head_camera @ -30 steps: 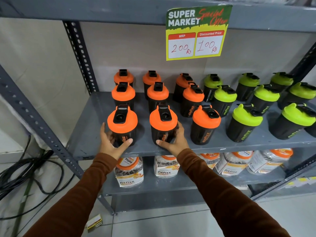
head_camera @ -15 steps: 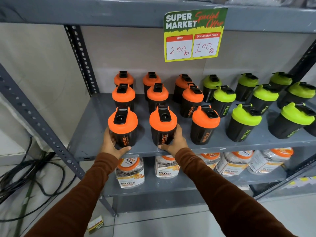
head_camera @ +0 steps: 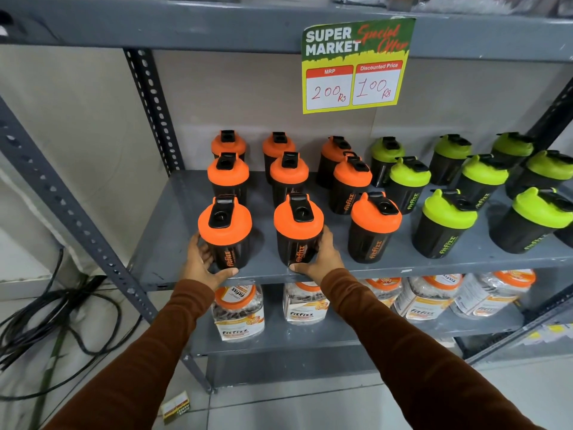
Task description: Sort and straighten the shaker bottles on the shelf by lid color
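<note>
Grey metal shelf (head_camera: 173, 243): orange-lidded shaker bottles occupy the left half in three columns, green-lidded shaker bottles (head_camera: 446, 221) the right half, all upright. Left hand (head_camera: 203, 263) wraps the base of the front-left orange-lidded bottle (head_camera: 225, 232) at the shelf's front edge; right hand (head_camera: 322, 259) clasps the base of the neighbouring orange-lidded bottle (head_camera: 298, 231). Price sign (head_camera: 355, 66) hangs from the shelf above. Labelled jars (head_camera: 238, 311) stand on the shelf below.

You have nine orange-lidded shakers (head_camera: 299, 231) and at least nine green-lidded shakers (head_camera: 444, 224) on the shelf (head_camera: 173, 243), with five jars (head_camera: 238, 311) below.
</note>
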`<move>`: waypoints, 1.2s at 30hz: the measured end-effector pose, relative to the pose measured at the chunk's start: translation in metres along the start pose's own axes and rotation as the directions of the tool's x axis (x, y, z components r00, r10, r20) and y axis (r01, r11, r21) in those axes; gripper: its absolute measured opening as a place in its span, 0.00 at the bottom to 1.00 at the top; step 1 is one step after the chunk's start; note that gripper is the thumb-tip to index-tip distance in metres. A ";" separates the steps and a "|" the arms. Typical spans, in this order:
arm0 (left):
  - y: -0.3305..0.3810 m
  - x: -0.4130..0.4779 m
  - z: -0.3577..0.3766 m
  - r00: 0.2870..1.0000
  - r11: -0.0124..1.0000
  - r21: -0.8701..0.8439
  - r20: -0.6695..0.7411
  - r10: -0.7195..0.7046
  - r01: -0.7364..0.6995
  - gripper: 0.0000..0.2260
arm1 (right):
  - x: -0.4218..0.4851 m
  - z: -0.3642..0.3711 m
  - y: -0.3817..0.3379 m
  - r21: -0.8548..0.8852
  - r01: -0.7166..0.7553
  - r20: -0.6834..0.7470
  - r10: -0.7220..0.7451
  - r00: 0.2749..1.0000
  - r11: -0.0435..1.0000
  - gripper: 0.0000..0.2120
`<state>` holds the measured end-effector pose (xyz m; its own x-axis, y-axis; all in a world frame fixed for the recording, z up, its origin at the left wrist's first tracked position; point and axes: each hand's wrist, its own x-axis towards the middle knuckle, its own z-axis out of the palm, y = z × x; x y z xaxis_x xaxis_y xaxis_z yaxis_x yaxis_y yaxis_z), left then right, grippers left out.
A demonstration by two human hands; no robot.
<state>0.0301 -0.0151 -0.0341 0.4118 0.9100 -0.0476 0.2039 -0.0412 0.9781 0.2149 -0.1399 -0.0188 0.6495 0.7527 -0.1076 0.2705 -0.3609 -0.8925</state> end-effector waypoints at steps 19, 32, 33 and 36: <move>0.001 0.000 -0.002 1.000 1.000 -0.012 0.005 0.005 -0.005 0.44 | 0.001 0.000 0.000 0.008 0.028 -0.003 -0.028 1.000 1.000 0.50; -0.006 0.002 -0.005 0.998 0.998 -0.018 0.027 0.053 -0.053 0.47 | 0.003 0.000 0.004 0.055 -0.020 0.015 0.019 1.000 0.998 0.54; -0.006 -0.001 -0.005 0.998 0.998 -0.012 0.030 0.059 -0.058 0.47 | 0.001 -0.001 0.004 0.053 -0.026 0.013 0.025 1.000 0.998 0.55; -0.011 -0.011 -0.003 0.991 0.991 0.055 -0.044 0.124 -0.121 0.47 | -0.008 0.002 0.011 -0.009 0.019 -0.012 -0.019 1.000 1.000 0.52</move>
